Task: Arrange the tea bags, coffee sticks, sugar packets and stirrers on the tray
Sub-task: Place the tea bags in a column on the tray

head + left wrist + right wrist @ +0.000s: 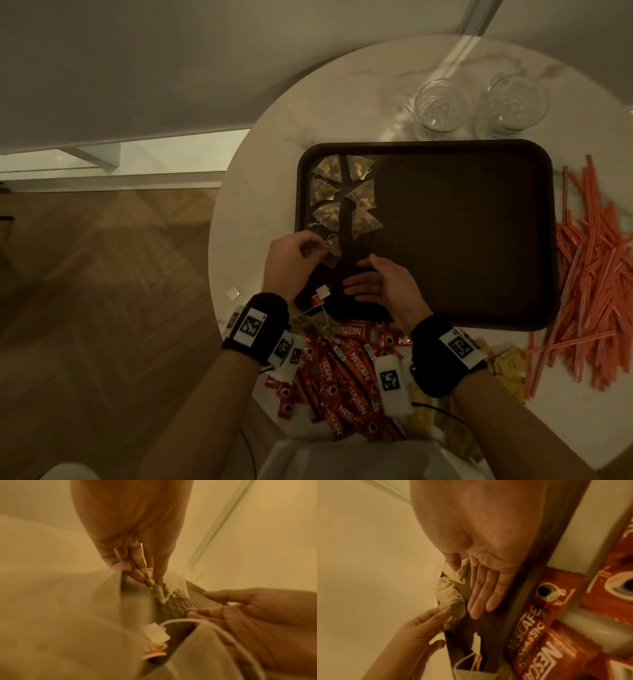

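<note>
Near the tray's [479, 150] front-left corner, left hand [291, 260] pinches a tea bag [329, 253].
Right hand [383, 284] lies flat, fingers released; six bags fill the tray's left edge; Nescafé Classic sticks [346, 380] litter the table's front edge.

The sugar packets [510, 363] lie partly hidden under the right wrist; stirrers [596, 274] run off the head view's right edge.

The red coffee sticks [346, 373] heaped at the table's near edge read "NESCAFE" in white. In the right wrist view one stick [529, 627] also reads "CLASSIC".
</note>
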`<state>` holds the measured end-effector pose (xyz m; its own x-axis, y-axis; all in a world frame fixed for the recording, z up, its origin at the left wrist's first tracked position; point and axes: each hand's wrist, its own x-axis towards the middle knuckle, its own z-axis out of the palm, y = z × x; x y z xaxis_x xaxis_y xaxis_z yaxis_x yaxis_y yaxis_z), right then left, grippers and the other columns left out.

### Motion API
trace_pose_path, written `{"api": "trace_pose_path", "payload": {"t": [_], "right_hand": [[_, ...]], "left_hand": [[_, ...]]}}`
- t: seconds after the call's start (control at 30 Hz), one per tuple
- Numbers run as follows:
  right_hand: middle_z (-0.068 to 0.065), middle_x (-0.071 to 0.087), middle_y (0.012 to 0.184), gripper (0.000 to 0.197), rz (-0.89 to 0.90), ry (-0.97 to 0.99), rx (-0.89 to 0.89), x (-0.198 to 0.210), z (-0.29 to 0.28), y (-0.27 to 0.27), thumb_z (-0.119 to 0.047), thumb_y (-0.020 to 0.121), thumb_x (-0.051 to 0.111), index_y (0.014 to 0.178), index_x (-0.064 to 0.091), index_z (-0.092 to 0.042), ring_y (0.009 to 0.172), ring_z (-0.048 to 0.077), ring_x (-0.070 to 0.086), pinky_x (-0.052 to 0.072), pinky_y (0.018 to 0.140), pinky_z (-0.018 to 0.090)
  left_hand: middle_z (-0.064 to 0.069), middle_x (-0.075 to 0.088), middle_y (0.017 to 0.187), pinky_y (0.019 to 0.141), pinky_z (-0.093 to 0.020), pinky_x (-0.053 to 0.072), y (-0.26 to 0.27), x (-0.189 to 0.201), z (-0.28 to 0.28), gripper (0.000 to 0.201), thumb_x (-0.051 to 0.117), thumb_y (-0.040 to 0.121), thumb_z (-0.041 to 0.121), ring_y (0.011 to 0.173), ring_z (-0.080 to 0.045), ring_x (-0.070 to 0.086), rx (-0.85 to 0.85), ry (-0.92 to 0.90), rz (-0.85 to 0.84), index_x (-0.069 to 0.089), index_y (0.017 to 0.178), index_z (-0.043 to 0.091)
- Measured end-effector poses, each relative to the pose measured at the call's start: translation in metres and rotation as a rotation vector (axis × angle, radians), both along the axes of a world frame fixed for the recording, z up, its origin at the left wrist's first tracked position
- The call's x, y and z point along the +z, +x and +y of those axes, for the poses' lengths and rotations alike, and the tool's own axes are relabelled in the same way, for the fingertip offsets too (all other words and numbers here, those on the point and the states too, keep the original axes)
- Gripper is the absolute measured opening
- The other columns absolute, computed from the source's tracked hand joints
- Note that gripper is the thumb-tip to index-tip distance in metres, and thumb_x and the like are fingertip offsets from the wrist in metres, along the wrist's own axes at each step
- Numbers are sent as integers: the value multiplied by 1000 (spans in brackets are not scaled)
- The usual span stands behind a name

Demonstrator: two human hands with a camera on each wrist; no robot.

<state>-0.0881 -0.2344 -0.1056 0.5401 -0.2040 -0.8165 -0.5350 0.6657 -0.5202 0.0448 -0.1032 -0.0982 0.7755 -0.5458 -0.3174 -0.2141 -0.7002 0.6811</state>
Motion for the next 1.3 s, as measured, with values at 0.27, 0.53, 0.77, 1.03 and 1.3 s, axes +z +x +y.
{"api": "trace_pose_path", "payload": {"t": [0.27, 0.53, 0.77, 1.03, 1.3], "right_hand": [[24, 73, 83, 37, 2, 23, -25, -4, -6, -3, -28, 107, 37, 108, 61, 0, 73, 34, 73, 59, 72, 38], [24, 72, 79, 37, -3, 34, -40, -5, -6, -4, -28, 107, 38, 103, 62, 0, 70, 35, 72, 58, 75, 43], [24, 73, 82, 37, -4, 27, -26, -6, -7, -4, -28, 106, 39, 103, 62, 0, 71, 34, 72, 59, 73, 40], [9, 71, 99, 20, -100, -325, 323, 13, 13, -8, -20, 96, 61, 110, 68, -6, 86, 14, 69, 54, 69, 16], [0, 59, 103, 16, -145, -930, 840, 7, 53, -17, -29, 92, 66, 99, 72, -16, 99, 14, 52, 45, 89, 31]], "left_hand": [[7, 59, 119, 81, -21, 41, 8, 0, 7, 33, 69, 87, 26, 105, -11, 56, -198, 172, -289, 62, 120, 23], [7, 58, 120, 93, -35, 34, 17, -5, -9, 36, 67, 88, 34, 111, -17, 48, -521, 310, -362, 62, 123, 31], [7, 63, 107, 88, -33, 36, 20, 4, -6, 32, 63, 88, 50, 104, -15, 53, -413, 275, -378, 65, 110, 26], [8, 65, 93, 81, -34, 49, -2, 45, 52, 20, 58, 97, 36, 84, -6, 53, -354, 190, -137, 70, 102, 21], [5, 58, 123, 93, -31, 40, -52, 27, 94, 28, 65, 90, 41, 111, -13, 49, -371, 262, -161, 68, 111, 23]]}}
